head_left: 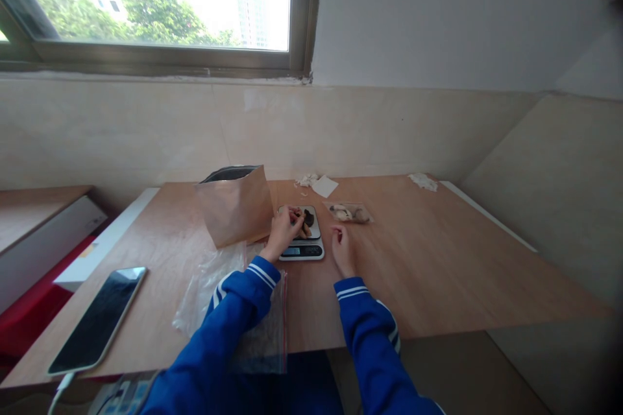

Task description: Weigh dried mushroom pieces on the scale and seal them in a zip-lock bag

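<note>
A small white kitchen scale (317, 248) with a dark display panel stands mid-table. On its plate lie brown and blackish pieces that look like dried mushrooms (308, 218). My left hand (283, 231) reaches over the scale's left side, its fingers closed on one of these pieces. Just right of the scale, my right hand (342, 250) rests with curled fingers, and nothing shows in it. Beyond it lies a clear packet (359, 213) holding pale and dark dried pieces. To the left, a brown kraft paper pouch (237, 207) stands upright with its top open.
Clear zip bags (263, 343) lie under my left forearm, reaching past the table's front edge. A phone (100, 318) with a white cable (61, 392) is at the left. A white paper square (325, 186) and crumbled white bits (422, 181) lie along the back by the wall.
</note>
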### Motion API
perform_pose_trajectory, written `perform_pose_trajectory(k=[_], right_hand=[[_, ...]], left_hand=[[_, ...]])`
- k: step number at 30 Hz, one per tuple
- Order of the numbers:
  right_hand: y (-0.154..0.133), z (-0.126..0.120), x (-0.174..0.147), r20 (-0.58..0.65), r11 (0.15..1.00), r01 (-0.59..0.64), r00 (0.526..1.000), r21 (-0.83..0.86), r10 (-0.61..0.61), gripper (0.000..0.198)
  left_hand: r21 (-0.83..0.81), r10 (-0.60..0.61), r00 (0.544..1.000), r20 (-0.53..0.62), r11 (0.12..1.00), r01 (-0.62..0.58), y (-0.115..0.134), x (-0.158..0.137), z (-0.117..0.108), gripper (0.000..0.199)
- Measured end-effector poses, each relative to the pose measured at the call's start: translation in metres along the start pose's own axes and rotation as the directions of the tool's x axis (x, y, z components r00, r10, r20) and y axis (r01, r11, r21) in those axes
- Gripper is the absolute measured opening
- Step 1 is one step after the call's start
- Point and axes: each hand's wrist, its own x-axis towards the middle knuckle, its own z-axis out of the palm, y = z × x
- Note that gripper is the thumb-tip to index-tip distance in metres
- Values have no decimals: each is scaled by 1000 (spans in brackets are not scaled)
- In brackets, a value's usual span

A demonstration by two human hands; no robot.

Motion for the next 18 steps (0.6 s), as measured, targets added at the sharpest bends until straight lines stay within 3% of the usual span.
perform_pose_trajectory(k=[6,12,18], right_hand=[[-5,-2,-1,14,1000,-15,1000,2,15,23],[-12,-4,-3,-2,1000,-10,1000,7,10,24],[-18,-4,-4,1,1000,-20,1000,4,20,26]], left_hand=[[172,0,997,71,985,-12,0,-6,3,20],[133,27,997,69,990,-36,2,-10,-25,16],[205,90,970,227,969,-138,-19,-20,-41,27]])
